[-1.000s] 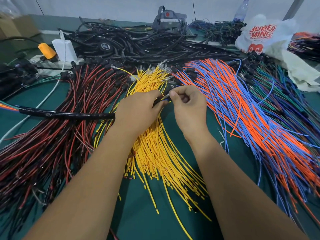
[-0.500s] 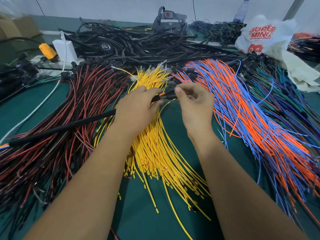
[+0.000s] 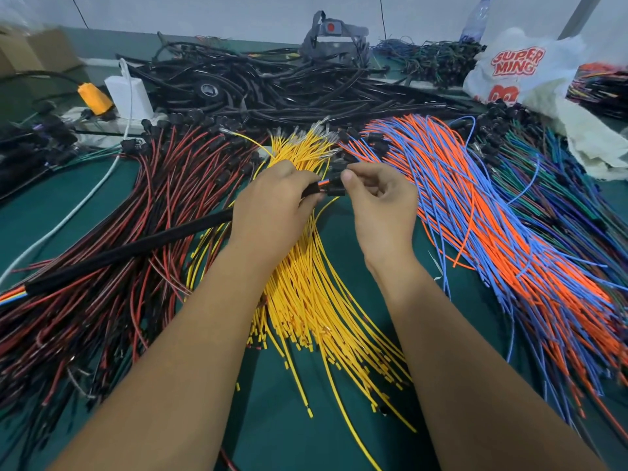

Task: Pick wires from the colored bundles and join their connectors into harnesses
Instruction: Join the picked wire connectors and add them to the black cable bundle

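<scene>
My left hand (image 3: 272, 205) grips the end of a black-sleeved harness (image 3: 136, 248) that runs off to the lower left, with coloured wires showing at its far tip. My right hand (image 3: 380, 205) pinches small black connectors (image 3: 336, 183) at the harness end, right beside my left fingers. Both hands hover over the yellow wire bundle (image 3: 316, 300). The red and black bundle (image 3: 102, 266) lies on the left. An orange and blue bundle (image 3: 492, 232) lies on the right.
A green and purple bundle (image 3: 560, 185) lies at the far right. A heap of black cables (image 3: 272, 86) fills the back. A white plastic bag (image 3: 520, 73), a white charger (image 3: 129, 96) and an orange plug (image 3: 95, 98) stand behind. The mat (image 3: 289, 436) is green.
Both hands have moved up and away over the yellow bundle. The sleeved harness has swung from level to slanting down to the lower left. The right fingers have shifted on the connectors.
</scene>
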A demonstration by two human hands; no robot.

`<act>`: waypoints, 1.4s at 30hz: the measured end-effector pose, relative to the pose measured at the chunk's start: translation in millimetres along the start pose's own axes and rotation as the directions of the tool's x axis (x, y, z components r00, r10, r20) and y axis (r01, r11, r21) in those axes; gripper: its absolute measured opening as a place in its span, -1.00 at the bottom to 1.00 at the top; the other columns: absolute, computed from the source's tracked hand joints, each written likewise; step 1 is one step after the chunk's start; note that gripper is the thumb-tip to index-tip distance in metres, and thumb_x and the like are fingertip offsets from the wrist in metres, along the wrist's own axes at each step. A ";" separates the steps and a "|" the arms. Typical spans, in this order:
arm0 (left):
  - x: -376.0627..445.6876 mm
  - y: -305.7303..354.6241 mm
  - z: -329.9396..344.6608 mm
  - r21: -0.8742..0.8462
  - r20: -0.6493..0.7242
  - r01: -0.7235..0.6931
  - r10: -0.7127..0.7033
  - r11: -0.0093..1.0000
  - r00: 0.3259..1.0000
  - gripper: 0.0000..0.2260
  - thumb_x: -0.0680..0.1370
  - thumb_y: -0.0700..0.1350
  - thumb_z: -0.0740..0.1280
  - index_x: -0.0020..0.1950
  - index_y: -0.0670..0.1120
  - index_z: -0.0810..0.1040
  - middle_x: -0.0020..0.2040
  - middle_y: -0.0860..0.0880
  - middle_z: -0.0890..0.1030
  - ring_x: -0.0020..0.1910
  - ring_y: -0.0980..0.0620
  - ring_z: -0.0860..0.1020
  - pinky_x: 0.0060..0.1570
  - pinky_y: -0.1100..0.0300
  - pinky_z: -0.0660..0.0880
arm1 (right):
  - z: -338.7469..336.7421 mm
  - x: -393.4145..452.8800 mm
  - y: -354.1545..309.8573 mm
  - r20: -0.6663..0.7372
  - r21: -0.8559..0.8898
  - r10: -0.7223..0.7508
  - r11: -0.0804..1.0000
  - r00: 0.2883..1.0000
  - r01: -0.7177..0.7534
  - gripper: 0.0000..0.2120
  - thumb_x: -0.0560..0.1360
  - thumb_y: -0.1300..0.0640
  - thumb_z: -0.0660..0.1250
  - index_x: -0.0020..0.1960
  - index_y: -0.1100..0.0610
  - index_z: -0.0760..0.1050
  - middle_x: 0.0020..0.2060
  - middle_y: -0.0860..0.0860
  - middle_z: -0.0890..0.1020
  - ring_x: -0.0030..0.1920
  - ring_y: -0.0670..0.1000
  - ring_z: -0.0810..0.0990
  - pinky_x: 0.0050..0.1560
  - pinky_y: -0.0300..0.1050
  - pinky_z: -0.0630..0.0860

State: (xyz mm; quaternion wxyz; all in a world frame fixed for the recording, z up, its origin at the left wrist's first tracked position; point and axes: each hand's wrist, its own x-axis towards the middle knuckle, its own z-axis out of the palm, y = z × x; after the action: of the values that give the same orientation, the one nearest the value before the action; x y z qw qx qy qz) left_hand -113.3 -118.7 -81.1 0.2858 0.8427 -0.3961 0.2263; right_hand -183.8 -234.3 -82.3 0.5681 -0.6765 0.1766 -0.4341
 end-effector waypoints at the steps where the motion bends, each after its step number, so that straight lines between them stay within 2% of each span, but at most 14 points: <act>1: -0.4 -0.2 -0.4 0.002 0.011 -0.008 0.008 1.000 1.000 -0.75 0.55 0.00 0.34 0.19 -0.03 0.60 -0.06 -0.06 0.53 -0.03 -0.07 0.50 -0.24 0.13 0.34 | 0.0 -0.2 -0.4 0.019 -0.013 -0.004 1.000 1.000 0.005 -0.84 0.48 0.28 0.41 -0.16 0.02 0.59 -0.30 -0.13 0.61 -0.30 -0.25 0.53 -0.21 -0.43 0.43; 3: -1.0 -0.2 -2.0 0.007 0.026 -0.021 0.021 1.000 0.999 -0.76 0.56 0.00 0.34 0.18 -0.03 0.60 -0.08 -0.05 0.53 -0.05 -0.06 0.50 -0.26 0.15 0.31 | -0.6 -0.3 -1.5 0.052 -0.033 -0.002 0.999 0.999 0.004 -0.82 0.49 0.27 0.40 -0.20 0.02 0.58 -0.33 -0.12 0.61 -0.31 -0.24 0.51 -0.21 -0.41 0.42; 6: -0.5 1.8 -5.0 -0.015 0.069 -0.009 0.010 1.000 0.998 -0.77 0.58 0.05 0.28 0.15 -0.01 0.60 -0.10 0.00 0.57 -0.08 -0.07 0.52 -0.28 0.12 0.36 | -3.7 1.9 -2.2 0.012 0.018 0.043 0.999 0.999 -0.043 -0.82 0.55 0.20 0.32 -0.19 0.14 0.63 -0.31 0.06 0.62 -0.23 -0.16 0.50 -0.15 -0.28 0.41; 9: 1.6 0.2 -6.0 -0.129 0.204 0.104 -0.076 0.986 0.976 -0.75 0.61 0.10 0.21 -0.12 0.00 0.56 -0.27 0.02 0.57 -0.22 -0.08 0.52 -0.35 0.09 0.36 | -8.1 6.2 -2.9 -0.058 0.121 0.129 0.985 0.990 -0.121 -0.81 0.58 0.21 0.25 -0.04 0.12 0.65 -0.20 -0.06 0.64 -0.19 -0.19 0.54 -0.10 -0.32 0.44; 12: 4.4 -4.4 -6.1 -0.248 0.323 0.209 -0.123 0.946 0.938 -0.66 0.61 0.07 0.21 -0.28 -0.07 0.50 -0.37 0.02 0.56 -0.38 0.09 0.48 -0.33 0.08 0.40 | -9.5 7.4 -3.0 -0.011 0.070 0.091 0.993 0.996 -0.090 -0.82 0.53 0.32 0.31 -0.06 0.10 0.64 -0.22 -0.11 0.66 -0.21 -0.22 0.57 -0.11 -0.38 0.46; 13: 5.3 -5.3 -6.5 -0.285 0.335 0.233 -0.131 0.930 0.933 -0.64 0.61 0.06 0.21 -0.31 -0.08 0.51 -0.42 0.04 0.54 -0.45 0.16 0.43 -0.35 0.11 0.38 | -9.7 7.4 -2.6 0.005 0.053 0.076 0.996 0.997 -0.076 -0.81 0.51 0.34 0.33 -0.07 0.10 0.63 -0.22 -0.11 0.66 -0.21 -0.20 0.58 -0.11 -0.38 0.47; 15: 6.3 -6.5 -7.4 -0.334 0.357 0.270 -0.144 0.903 0.923 -0.62 0.61 0.05 0.22 -0.34 -0.09 0.54 -0.46 0.06 0.53 -0.50 0.14 0.40 -0.35 0.11 0.38 | -10.2 8.0 -1.1 0.017 0.032 0.063 0.997 0.998 -0.064 -0.81 0.49 0.36 0.36 -0.08 0.10 0.63 -0.23 -0.10 0.66 -0.20 -0.15 0.59 -0.12 -0.36 0.47; 18: 6.2 -7.8 -7.2 -0.388 0.377 0.299 -0.146 0.871 0.915 -0.62 0.61 0.06 0.23 -0.28 -0.12 0.60 -0.38 -0.11 0.58 -0.43 -0.10 0.45 -0.29 0.00 0.47 | -10.3 8.0 1.5 0.019 0.009 0.051 0.999 0.999 -0.051 -0.82 0.48 0.33 0.39 -0.10 0.06 0.64 -0.24 -0.10 0.66 -0.21 -0.14 0.58 -0.15 -0.35 0.46; 22: 5.5 -8.3 -5.9 -0.403 0.371 0.307 -0.153 0.862 0.916 -0.58 0.61 0.05 0.24 -0.41 -0.08 0.51 -0.50 -0.01 0.46 -0.51 0.03 0.36 -0.34 0.08 0.37 | -9.1 6.5 1.1 0.035 -0.012 0.023 1.000 0.999 -0.023 -0.74 0.47 0.31 0.39 -0.18 -0.06 0.62 -0.30 -0.16 0.65 -0.26 -0.20 0.56 -0.19 -0.38 0.44; 25: 5.6 -8.8 -5.6 -0.435 0.394 0.352 -0.176 0.828 0.902 -0.58 0.61 0.07 0.23 -0.38 -0.11 0.53 -0.46 -0.10 0.45 -0.49 -0.01 0.34 -0.34 0.09 0.32 | -8.4 5.8 0.2 0.050 -0.016 0.017 1.000 0.999 -0.016 -0.73 0.48 0.31 0.38 -0.18 -0.08 0.62 -0.29 -0.17 0.66 -0.24 -0.21 0.59 -0.16 -0.37 0.46; 27: 6.5 -8.9 -5.7 -0.491 0.416 0.402 -0.198 0.772 0.888 -0.59 0.62 0.07 0.21 -0.22 -0.20 0.61 -0.42 -0.15 0.46 -0.46 -0.01 0.35 -0.33 0.14 0.32 | -8.3 6.0 -0.7 0.060 0.015 0.035 0.999 0.998 -0.036 -0.73 0.50 0.31 0.36 -0.14 -0.07 0.62 -0.26 -0.16 0.67 -0.20 -0.20 0.61 -0.11 -0.32 0.50; 30: 8.3 -9.4 -5.3 -0.555 0.445 0.466 -0.227 0.689 0.866 -0.62 0.64 0.04 0.18 -0.08 -0.17 0.67 -0.48 0.00 0.43 -0.48 0.06 0.34 -0.44 0.31 0.29 | -8.7 6.2 -1.7 0.046 0.053 0.055 0.997 0.997 -0.057 -0.72 0.51 0.34 0.35 -0.13 -0.06 0.61 -0.25 -0.14 0.67 -0.19 -0.17 0.61 -0.05 -0.24 0.55; 36: 8.3 -8.1 -4.4 -0.577 0.456 0.487 -0.236 0.655 0.858 -0.66 0.65 0.02 0.17 -0.06 -0.12 0.67 -0.51 0.08 0.39 -0.52 0.11 0.29 -0.49 0.30 0.24 | -9.5 6.1 -3.9 -0.004 0.154 0.108 0.982 0.994 -0.106 -0.79 0.46 0.40 0.38 -0.10 0.09 0.57 -0.30 -0.02 0.65 -0.28 -0.12 0.61 -0.13 -0.25 0.58; 42: 9.9 -10.1 -2.5 -0.586 0.468 0.514 -0.256 0.626 0.846 -0.66 0.65 0.03 0.17 -0.06 -0.12 0.66 -0.53 0.09 0.39 -0.55 0.13 0.28 -0.53 0.36 0.25 | -8.4 3.5 -2.4 0.000 0.132 0.119 0.984 0.993 -0.118 -0.78 0.46 0.39 0.38 -0.09 0.08 0.55 -0.30 0.02 0.66 -0.25 -0.05 0.60 -0.04 -0.07 0.57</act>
State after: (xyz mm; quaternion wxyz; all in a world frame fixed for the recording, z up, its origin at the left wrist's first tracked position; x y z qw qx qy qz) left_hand -99.8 -117.1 -76.2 0.5487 0.7642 -0.3013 -0.1552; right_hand -189.1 -241.3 -78.9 0.6359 -0.6239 0.1897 -0.4128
